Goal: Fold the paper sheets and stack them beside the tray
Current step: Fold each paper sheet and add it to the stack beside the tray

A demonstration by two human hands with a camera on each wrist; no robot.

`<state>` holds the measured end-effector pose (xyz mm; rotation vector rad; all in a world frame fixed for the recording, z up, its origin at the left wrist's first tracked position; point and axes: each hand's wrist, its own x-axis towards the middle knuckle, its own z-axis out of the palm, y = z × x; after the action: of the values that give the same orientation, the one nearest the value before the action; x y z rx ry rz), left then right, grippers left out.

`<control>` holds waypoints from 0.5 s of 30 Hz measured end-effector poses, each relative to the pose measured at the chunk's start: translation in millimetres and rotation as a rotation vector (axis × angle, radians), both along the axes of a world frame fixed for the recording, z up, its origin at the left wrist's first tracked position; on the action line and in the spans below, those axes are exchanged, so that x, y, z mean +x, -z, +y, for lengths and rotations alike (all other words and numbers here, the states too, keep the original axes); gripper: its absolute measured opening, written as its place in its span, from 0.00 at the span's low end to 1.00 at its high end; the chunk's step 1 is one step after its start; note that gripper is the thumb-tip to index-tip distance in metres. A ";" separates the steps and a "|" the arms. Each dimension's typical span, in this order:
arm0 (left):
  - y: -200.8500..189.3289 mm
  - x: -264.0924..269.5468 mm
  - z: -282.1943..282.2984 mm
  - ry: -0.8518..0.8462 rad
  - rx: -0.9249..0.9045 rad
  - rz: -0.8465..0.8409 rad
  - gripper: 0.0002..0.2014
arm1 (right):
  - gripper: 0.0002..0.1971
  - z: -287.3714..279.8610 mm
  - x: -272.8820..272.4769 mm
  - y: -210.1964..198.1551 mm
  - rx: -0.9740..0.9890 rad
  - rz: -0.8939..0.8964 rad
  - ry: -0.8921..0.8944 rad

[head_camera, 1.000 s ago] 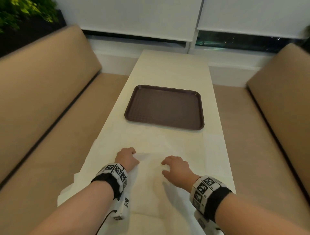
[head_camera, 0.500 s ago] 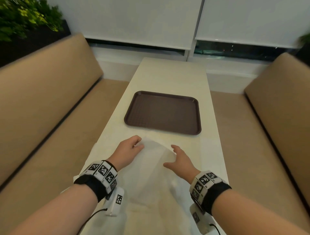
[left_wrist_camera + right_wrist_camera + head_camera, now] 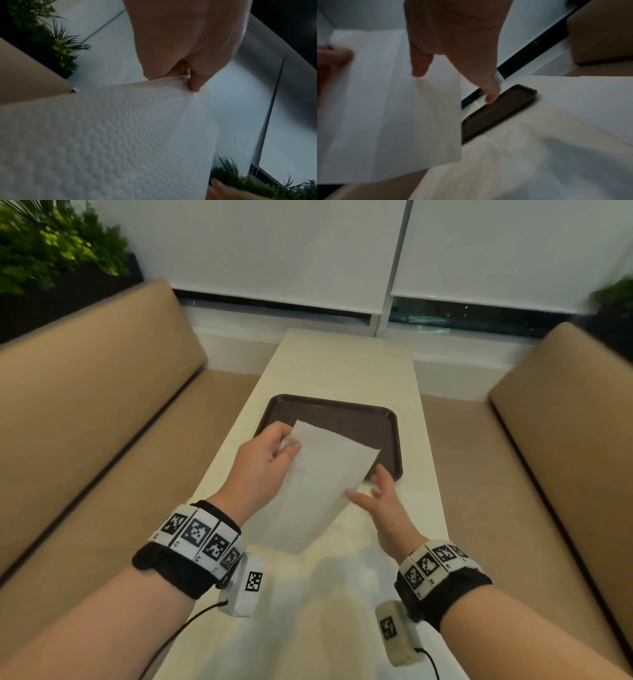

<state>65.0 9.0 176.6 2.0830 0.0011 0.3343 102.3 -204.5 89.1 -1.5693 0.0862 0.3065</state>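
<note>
left hand (image 3: pixel 270 455) pinches top corner of paper sheet (image 3: pixel 318 484), sheet lifted off table (image 3: pixel 342 361), hanging over near edge of tray (image 3: pixel 383 419); right hand (image 3: pixel 380 501) fingers spread, relaxed, at sheet's right edge, holding nothing; more sheets (image 3: pixel 539 169) flat on near table; no folded stack visible beside tray; judging task early, folding and stacking all left

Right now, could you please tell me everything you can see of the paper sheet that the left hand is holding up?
The paper sheet is white and thin, embossed with a fine dimpled pattern like a paper towel, with faint lengthwise fold lines. It is lifted off the table and hangs tilted in front of the brown tray. The left hand pinches its upper corner between thumb and fingers. The right hand, fingers spread, is at its right edge; whether it touches is unclear.
</note>
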 end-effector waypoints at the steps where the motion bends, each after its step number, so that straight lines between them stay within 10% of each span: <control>1: -1.1 2.0 -1.5 -0.029 -0.083 0.009 0.02 | 0.43 1.0 -2.6 -7.2 0.007 -0.071 0.078; 15: 17.1 14.4 -61.2 0.075 -0.360 0.258 0.11 | 0.28 -4.6 -22.8 -37.5 0.474 0.087 -0.150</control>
<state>79.4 -52.2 159.5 1.7492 0.1279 0.0135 79.5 -209.1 126.5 -1.0932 -0.0365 0.4758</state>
